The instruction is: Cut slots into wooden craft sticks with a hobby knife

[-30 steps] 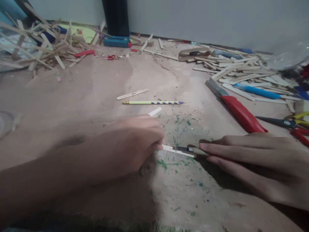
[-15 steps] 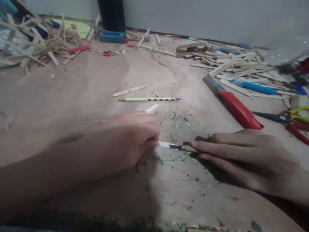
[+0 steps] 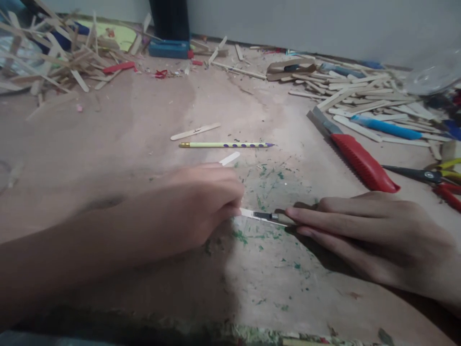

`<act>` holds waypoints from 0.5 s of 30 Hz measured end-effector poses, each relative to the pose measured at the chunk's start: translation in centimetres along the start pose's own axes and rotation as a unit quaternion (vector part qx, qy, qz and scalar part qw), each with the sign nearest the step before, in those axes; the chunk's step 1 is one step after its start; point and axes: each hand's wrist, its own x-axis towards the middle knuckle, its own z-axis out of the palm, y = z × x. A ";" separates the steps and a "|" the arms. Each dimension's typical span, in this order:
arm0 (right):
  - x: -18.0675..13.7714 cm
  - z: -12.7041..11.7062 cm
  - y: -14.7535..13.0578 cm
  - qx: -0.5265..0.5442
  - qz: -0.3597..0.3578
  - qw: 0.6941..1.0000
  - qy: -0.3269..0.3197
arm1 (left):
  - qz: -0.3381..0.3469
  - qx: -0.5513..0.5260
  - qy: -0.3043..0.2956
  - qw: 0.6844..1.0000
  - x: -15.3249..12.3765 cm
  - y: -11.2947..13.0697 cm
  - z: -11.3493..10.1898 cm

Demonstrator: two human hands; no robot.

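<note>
Craft stick (image 3: 248,212) lies flat on the scarred board (image 3: 259,288) between our hands; our left hand (image 3: 201,206) is closed over its near end, fingertips pinching it down, we judge to keep it from sliding; our right hand (image 3: 367,230) is wrapped round a small knife (image 3: 274,218), forefinger stretched along it, the blade resting on the stick just beside the left fingertips; a spotted pencil (image 3: 225,144) lies well behind.

pencil (image 3: 226,144): pale yellow-green with purple dots, purple tip
big cutter (image 3: 356,156): red handle, grey blade housing
craft sticks (image 3: 363,96): pale wood
desk (image 3: 144,120): light brown, flecked green
pen (image 3: 385,128): blue
</note>
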 end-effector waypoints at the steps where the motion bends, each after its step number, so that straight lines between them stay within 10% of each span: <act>1: 0.0 0.0 0.0 0.001 0.001 1.000 0.000 | -0.001 0.000 0.001 1.000 0.0 0.0 0.0; 15: 0.0 0.6 -0.2 -0.025 -0.002 0.999 0.023 | -0.003 -0.006 0.008 1.000 0.2 -0.1 0.3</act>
